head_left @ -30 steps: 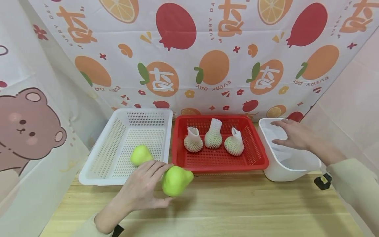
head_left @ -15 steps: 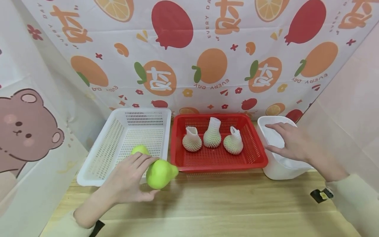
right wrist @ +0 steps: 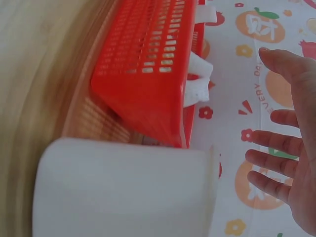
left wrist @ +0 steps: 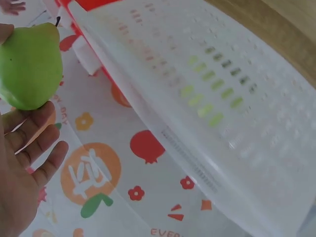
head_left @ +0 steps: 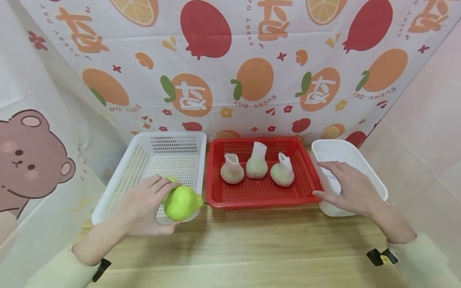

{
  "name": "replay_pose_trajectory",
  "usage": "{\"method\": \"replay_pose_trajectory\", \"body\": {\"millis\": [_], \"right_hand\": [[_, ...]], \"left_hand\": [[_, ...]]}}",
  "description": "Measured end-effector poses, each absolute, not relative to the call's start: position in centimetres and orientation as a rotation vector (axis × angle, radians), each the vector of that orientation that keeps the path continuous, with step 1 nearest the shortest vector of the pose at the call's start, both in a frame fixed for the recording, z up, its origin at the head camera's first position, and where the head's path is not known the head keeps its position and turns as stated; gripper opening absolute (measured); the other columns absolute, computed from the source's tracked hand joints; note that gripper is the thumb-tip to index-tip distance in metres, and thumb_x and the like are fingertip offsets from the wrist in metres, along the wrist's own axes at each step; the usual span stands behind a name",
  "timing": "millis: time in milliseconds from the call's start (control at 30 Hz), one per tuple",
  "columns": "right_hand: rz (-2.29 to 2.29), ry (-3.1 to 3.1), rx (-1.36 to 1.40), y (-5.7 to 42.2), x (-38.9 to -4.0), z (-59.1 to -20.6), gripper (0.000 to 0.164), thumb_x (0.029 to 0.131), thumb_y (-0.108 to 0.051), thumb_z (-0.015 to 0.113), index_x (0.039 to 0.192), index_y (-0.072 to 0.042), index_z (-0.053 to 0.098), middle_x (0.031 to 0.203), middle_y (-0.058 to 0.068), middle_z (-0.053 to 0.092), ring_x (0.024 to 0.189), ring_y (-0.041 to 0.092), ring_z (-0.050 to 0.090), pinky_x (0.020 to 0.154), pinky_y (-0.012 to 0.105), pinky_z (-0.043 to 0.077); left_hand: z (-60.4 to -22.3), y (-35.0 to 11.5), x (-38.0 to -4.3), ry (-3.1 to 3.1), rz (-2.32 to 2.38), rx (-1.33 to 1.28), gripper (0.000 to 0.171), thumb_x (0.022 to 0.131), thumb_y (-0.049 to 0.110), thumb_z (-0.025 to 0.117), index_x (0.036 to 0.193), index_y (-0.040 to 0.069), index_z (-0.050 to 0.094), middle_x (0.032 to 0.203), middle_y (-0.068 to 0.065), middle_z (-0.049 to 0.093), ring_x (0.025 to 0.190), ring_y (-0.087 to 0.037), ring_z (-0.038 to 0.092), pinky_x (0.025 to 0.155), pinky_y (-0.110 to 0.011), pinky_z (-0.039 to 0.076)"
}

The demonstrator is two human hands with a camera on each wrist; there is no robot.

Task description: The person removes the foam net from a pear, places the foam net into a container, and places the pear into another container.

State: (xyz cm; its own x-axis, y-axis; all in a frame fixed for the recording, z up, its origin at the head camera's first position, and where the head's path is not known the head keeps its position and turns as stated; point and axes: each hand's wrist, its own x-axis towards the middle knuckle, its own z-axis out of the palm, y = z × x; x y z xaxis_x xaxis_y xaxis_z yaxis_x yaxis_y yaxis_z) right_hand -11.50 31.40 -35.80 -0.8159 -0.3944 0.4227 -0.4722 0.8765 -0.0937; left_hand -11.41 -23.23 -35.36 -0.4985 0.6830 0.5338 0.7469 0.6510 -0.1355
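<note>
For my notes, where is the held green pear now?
Head view, left half: the left hand holds the green pear by the near right corner of the white basket.

- Your pear point(head_left: 183, 204) is bright green.
- You have one white basket point(head_left: 173, 164) and one red basket point(head_left: 252, 195).
- Your foam nets point(head_left: 257, 164) and bin point(head_left: 335, 151) are white.
- Your backdrop point(head_left: 220, 90) has orange and red fruit prints on white.
- Your sleeves point(head_left: 65, 268) are cream.

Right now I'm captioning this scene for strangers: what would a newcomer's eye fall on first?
Probably the smooth green pear in the person's left hand, near the white plastic basket at left. Next, the bright red plastic basket in the middle, holding three pale-green fruits in white foam nets.
</note>
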Motion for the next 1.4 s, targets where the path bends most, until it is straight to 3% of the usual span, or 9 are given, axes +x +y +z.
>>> {"method": "replay_pose_trajectory", "body": {"millis": [267,767,1033,1400], "right_hand": [[0.293,-2.641,0.626,30.4,-10.3,-37.0,0.085,0.067,-0.044,0.094,0.14,-0.011,0.064,0.13,0.013,0.073,0.115,0.034,0.07,0.081,0.056,0.065],[0.317,-2.683,0.628,29.4,-9.6,-37.8,0.081,0.073,-0.051,0.089,0.142,-0.015,0.063,0.133,0.012,0.072,0.116,0.033,0.07,0.084,0.057,0.064],[0.303,-2.668,0.645,29.2,-9.6,-38.2,0.082,0.073,-0.053,0.089,0.141,-0.016,0.063,0.133,0.01,0.072,0.115,0.031,0.07,0.083,0.054,0.064],[0.287,-2.67,0.648,28.9,-9.7,-38.5,0.081,0.071,-0.053,0.09,0.138,-0.015,0.065,0.134,0.01,0.071,0.112,0.031,0.071,0.083,0.052,0.064]], "left_hand": [[-34.9,-24.6,-11.8,-2.363,-0.074,-1.103,0.087,0.048,0.058,0.084,0.115,0.005,0.069,0.096,-0.001,0.067,0.086,-0.018,0.058,0.072,-0.036,0.056],[-34.7,-26.7,-12.8,-2.423,0.016,-1.07,0.086,0.05,0.061,0.084,0.111,0.003,0.07,0.095,-0.004,0.07,0.088,-0.023,0.064,0.076,-0.041,0.059],[-35.2,-26.5,-13.3,-2.504,0.045,-1.049,0.079,0.056,0.062,0.084,0.11,0.005,0.071,0.094,-0.002,0.07,0.088,-0.022,0.063,0.077,-0.041,0.059],[-37.0,-26.0,-14.5,-2.696,0.047,-0.996,0.068,0.063,0.062,0.083,0.104,0.009,0.072,0.092,0.0,0.066,0.085,-0.018,0.058,0.069,-0.036,0.053]]}}
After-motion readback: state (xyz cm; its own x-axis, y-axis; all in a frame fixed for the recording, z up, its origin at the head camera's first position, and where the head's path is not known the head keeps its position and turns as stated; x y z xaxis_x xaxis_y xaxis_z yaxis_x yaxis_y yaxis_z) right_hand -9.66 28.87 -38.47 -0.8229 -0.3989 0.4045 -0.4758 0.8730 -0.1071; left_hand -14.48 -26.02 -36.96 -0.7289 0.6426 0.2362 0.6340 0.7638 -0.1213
